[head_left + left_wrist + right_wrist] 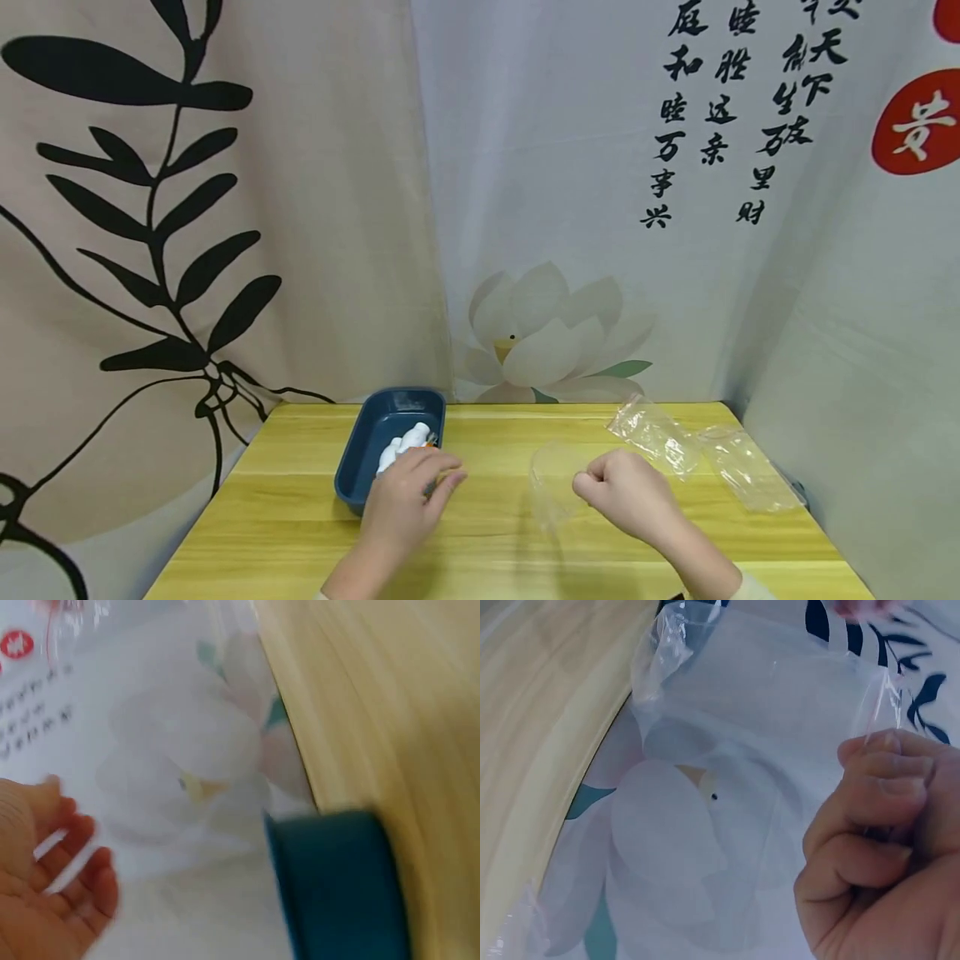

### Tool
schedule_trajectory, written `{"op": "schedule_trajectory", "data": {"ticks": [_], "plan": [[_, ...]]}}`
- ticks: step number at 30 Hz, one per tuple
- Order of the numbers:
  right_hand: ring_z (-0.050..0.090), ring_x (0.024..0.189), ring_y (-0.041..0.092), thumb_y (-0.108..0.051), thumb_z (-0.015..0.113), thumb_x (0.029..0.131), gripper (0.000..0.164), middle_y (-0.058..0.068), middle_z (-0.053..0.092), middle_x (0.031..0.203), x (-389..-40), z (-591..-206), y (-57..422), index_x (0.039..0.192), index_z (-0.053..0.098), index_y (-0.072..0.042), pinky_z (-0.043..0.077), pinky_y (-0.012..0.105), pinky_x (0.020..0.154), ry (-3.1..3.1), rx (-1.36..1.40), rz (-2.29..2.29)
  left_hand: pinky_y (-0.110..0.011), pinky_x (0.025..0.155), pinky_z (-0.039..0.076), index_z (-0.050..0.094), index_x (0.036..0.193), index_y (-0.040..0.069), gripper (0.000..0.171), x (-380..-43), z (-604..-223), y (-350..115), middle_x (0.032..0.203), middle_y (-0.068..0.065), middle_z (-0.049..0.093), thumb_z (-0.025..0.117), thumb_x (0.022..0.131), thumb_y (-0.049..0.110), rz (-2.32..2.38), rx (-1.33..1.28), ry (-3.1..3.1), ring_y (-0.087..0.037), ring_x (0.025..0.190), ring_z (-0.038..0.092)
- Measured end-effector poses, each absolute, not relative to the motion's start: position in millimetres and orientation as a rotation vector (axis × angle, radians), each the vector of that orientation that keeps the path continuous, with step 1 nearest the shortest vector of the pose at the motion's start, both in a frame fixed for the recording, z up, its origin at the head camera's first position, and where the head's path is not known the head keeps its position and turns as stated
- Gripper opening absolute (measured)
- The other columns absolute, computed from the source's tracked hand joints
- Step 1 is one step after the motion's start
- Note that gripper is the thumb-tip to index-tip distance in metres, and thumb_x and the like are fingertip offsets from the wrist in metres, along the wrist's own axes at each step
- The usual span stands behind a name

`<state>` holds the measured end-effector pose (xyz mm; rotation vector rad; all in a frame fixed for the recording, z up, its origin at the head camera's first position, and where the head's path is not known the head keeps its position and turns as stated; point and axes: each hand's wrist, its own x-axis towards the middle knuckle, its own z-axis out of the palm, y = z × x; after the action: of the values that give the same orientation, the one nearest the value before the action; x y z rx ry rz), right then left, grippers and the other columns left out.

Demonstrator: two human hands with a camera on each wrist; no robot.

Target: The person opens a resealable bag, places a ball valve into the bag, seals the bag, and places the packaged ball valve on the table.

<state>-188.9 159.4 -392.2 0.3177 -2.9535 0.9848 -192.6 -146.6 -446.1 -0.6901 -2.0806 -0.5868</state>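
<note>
My right hand (628, 493) pinches a clear plastic bag (765, 682) by its edge, the fingers curled in tightly. In the head view the same bag shows only faintly, hanging to the left of that hand over the table. My left hand (408, 496) holds nothing and has its fingers loosely bent, thumb apart from them. It overlaps the right side of a dark blue tray (348, 477). White rounded items (405, 442) with a bit of orange lie in the tray, partly hidden behind the left hand.
Two more clear plastic bags, one crumpled (660, 437) and one flatter (750, 471), lie at the right of the wooden table (480, 550). A printed cloth (337, 208) hangs right behind the table's back edge.
</note>
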Motion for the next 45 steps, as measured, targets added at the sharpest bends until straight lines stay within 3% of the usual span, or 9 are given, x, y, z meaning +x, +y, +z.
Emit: {"op": "schedule_trajectory", "data": {"ticks": [2, 5, 7, 13, 18, 24, 28, 37, 45], "plan": [[0.013, 0.054, 0.009, -0.012, 0.059, 0.083, 0.042, -0.011, 0.020, 0.051, -190, -393, 164, 0.054, 0.030, -0.021, 0.010, 0.023, 0.053, -2.942, 0.240, 1.020, -0.036, 0.078, 0.062, 0.080, 0.094, 0.020, 0.014, -195, -451, -161, 0.096, 0.008, 0.079, 0.091, 0.085, 0.025, -0.607, -0.475, -2.226, -0.014, 0.092, 0.074], [0.014, 0.054, 0.010, -0.013, 0.058, 0.084, 0.041, -0.011, 0.022, 0.051, -190, -397, 171, 0.054, 0.031, -0.020, 0.010, 0.023, 0.052, -2.945, 0.159, 1.013, -0.044, 0.077, 0.062, 0.081, 0.093, 0.022, 0.011, -201, -457, -178, 0.096, 0.007, 0.079, 0.088, 0.089, 0.029, -0.609, -0.243, -2.486, -0.017, 0.090, 0.074], [0.015, 0.053, 0.010, -0.014, 0.058, 0.085, 0.041, -0.010, 0.023, 0.050, -190, -401, 174, 0.055, 0.031, -0.020, 0.010, 0.023, 0.052, -2.941, 0.125, 0.994, -0.042, 0.071, 0.059, 0.080, 0.091, 0.024, 0.009, -207, -460, -186, 0.093, 0.007, 0.079, 0.086, 0.092, 0.031, -0.609, -0.150, -2.645, -0.016, 0.084, 0.071], [0.012, 0.054, 0.010, -0.016, 0.058, 0.089, 0.044, -0.011, 0.022, 0.049, -188, -408, 177, 0.054, 0.031, -0.022, 0.008, 0.023, 0.052, -2.938, 0.106, 0.902, -0.033, 0.058, 0.044, 0.078, 0.086, 0.023, 0.013, -231, -467, -202, 0.083, 0.006, 0.073, 0.083, 0.095, 0.032, -0.551, -0.064, -2.954, -0.013, 0.068, 0.057], [0.012, 0.054, 0.010, -0.017, 0.057, 0.089, 0.045, -0.011, 0.022, 0.048, -188, -409, 175, 0.053, 0.031, -0.022, 0.007, 0.025, 0.052, -2.943, 0.069, 0.850, -0.033, 0.056, 0.042, 0.073, 0.080, 0.018, 0.025, -250, -470, -201, 0.076, 0.002, 0.066, 0.083, 0.095, 0.036, -0.460, -0.050, -3.069, -0.017, 0.065, 0.056], [0.015, 0.051, 0.010, -0.018, 0.059, 0.091, 0.046, -0.011, 0.028, 0.046, -187, -408, 175, 0.052, 0.035, -0.022, 0.009, 0.024, 0.051, -2.953, 0.090, 0.883, -0.037, 0.061, 0.050, 0.071, 0.104, 0.001, 0.050, -266, -471, -193, 0.088, -0.010, 0.067, 0.089, 0.086, 0.044, -0.353, 0.030, -3.141, -0.023, 0.072, 0.059], [0.015, 0.051, 0.010, -0.018, 0.059, 0.091, 0.046, -0.011, 0.027, 0.047, -186, -408, 174, 0.053, 0.034, -0.022, 0.009, 0.024, 0.051, -2.954, 0.099, 0.888, -0.041, 0.066, 0.054, 0.070, 0.111, -0.001, 0.059, -272, -473, -190, 0.094, -0.011, 0.067, 0.095, 0.081, 0.043, -0.350, 0.073, -3.182, -0.025, 0.076, 0.059], [0.015, 0.051, 0.009, -0.017, 0.059, 0.091, 0.046, -0.012, 0.026, 0.047, -186, -410, 172, 0.053, 0.034, -0.022, 0.009, 0.024, 0.051, -2.950, 0.097, 0.911, -0.043, 0.070, 0.056, 0.069, 0.108, -0.003, 0.035, -275, -474, -183, 0.102, -0.016, 0.070, 0.088, 0.087, 0.017, -0.372, 0.099, -3.207, -0.027, 0.078, 0.060], [0.014, 0.053, 0.010, -0.017, 0.059, 0.090, 0.045, -0.011, 0.023, 0.049, -186, -412, 172, 0.054, 0.032, -0.022, 0.009, 0.024, 0.052, -2.950, 0.102, 0.925, -0.043, 0.071, 0.057, 0.069, 0.107, -0.004, 0.027, -272, -477, -184, 0.101, -0.016, 0.071, 0.084, 0.090, 0.012, -0.411, 0.101, -3.176, -0.026, 0.077, 0.060]]}}
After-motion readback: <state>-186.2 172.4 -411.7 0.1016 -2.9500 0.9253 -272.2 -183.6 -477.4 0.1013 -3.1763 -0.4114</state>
